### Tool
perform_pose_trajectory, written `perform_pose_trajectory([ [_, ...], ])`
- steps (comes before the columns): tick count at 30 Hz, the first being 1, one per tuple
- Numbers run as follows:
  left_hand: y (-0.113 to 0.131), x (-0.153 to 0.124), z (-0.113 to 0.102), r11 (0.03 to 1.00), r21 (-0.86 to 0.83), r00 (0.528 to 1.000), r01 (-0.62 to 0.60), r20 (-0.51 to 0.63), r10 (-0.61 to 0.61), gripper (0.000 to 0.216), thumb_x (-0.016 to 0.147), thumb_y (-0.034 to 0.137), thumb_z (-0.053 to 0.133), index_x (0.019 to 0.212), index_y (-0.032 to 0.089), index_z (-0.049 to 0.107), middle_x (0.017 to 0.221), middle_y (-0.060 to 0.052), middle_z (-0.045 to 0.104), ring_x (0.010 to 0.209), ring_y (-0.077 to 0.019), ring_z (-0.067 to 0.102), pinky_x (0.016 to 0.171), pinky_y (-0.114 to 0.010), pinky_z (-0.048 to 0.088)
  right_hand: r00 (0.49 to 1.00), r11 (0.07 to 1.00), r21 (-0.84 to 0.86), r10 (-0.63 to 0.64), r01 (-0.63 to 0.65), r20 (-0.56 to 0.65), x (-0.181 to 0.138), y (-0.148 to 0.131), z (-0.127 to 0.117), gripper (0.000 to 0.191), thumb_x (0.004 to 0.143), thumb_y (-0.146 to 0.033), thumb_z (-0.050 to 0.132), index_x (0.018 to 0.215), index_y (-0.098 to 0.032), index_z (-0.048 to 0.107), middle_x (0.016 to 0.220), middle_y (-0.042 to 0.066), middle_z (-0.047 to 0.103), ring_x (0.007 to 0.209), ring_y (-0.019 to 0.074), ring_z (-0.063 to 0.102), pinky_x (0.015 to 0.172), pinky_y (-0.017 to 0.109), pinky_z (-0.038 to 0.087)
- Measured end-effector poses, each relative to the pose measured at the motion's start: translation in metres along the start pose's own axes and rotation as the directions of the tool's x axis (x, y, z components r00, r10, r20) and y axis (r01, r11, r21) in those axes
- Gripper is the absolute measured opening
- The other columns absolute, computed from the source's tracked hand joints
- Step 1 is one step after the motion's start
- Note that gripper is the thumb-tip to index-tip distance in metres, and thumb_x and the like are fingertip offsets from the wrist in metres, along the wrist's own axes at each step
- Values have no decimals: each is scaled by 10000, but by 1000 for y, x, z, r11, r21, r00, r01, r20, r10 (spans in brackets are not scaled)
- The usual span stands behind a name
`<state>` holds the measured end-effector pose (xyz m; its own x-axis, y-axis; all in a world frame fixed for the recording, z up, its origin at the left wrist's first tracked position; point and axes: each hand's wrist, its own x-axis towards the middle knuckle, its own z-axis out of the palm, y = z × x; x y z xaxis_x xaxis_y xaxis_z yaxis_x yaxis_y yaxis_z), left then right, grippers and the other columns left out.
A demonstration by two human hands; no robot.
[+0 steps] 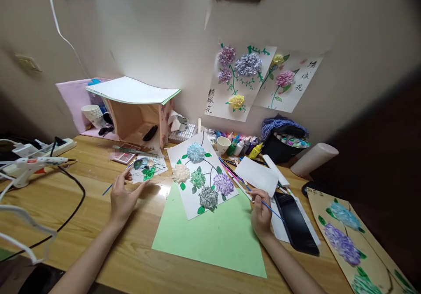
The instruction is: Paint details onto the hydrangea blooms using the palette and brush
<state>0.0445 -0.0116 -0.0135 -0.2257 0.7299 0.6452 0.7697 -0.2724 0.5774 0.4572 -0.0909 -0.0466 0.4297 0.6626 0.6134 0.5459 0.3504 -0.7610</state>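
Observation:
My right hand (262,213) is closed around a thin blue paintbrush (275,215), its front end pointing left toward the painting. My left hand (122,195) rests at the edge of a paint-smeared sheet (159,164) with green paint (149,173) on it. Its thumb is spread from the fingers, and another thin blue stick (108,189) passes behind them. Between the hands, a white sheet with raised flowers (206,167) lies tilted over light green paper (210,237). Its flower heads are blue, cream, green, grey and purple, with green leaves and dark stems.
A black phone (296,224) and white paper (256,175) lie at right, near a flower picture (345,237). Paint bottles (241,147) and a paper cup (223,145) stand behind. A cardboard box (131,118) is at back left; a glue gun (33,164) and cables lie left.

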Motion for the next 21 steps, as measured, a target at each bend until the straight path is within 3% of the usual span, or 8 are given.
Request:
perform_pose_trajectory([
  [2,-10,1,-4,993,1,992,120,31,-120,767,680,615,684,1264,138,544,994,-97,618,897,-243,581,853,-385,471,1000,1000,6,8,-8,-19,4,-7,3,265,944,-380,415,876,-192,589,900,60,587,858,208,560,760,381,449],
  [6,-17,-2,-4,938,-52,932,342,151,-331,812,606,623,726,1225,124,563,1007,-116,630,935,-273,592,864,-415,473,999,998,65,18,-20,30,12,-40,24,266,965,-354,377,954,-187,583,950,71,581,766,172,545,694,340,458],
  [8,-16,-3,-3,936,-68,930,345,160,-331,789,600,607,739,1216,144,568,1013,-103,630,943,-261,594,876,-399,474,985,990,133,15,-38,170,17,-66,45,284,971,-356,358,990,-194,590,933,75,604,773,179,563,683,335,471],
  [10,-15,-3,-3,932,-80,925,354,175,-336,740,618,580,742,1206,163,571,1013,-92,636,924,-241,606,863,-375,487,940,975,218,-36,-41,340,21,-95,71,281,977,-341,347,1044,-207,584,917,69,628,773,178,585,678,328,486],
  [15,-17,-1,-10,926,-96,919,364,197,-341,675,628,503,767,1191,185,572,991,-68,642,935,-213,620,856,-332,499,837,963,268,-178,39,517,21,-151,145,221,963,-312,396,1004,-234,598,935,44,639,838,175,615,726,310,492],
  [18,-15,0,-14,925,-92,918,368,193,-346,652,641,473,770,1189,184,566,981,-65,635,948,-215,616,849,-332,499,769,970,242,-171,21,616,8,-166,179,215,961,-306,396,991,-233,596,982,49,647,930,191,614,814,333,480],
  [21,-13,1,-18,931,-89,922,355,200,-332,656,643,436,782,1207,192,553,993,-61,629,949,-213,604,857,-338,490,754,980,200,-121,-13,645,-5,-171,198,213,958,-307,391,995,-230,586,989,48,649,957,196,608,846,344,468],
])
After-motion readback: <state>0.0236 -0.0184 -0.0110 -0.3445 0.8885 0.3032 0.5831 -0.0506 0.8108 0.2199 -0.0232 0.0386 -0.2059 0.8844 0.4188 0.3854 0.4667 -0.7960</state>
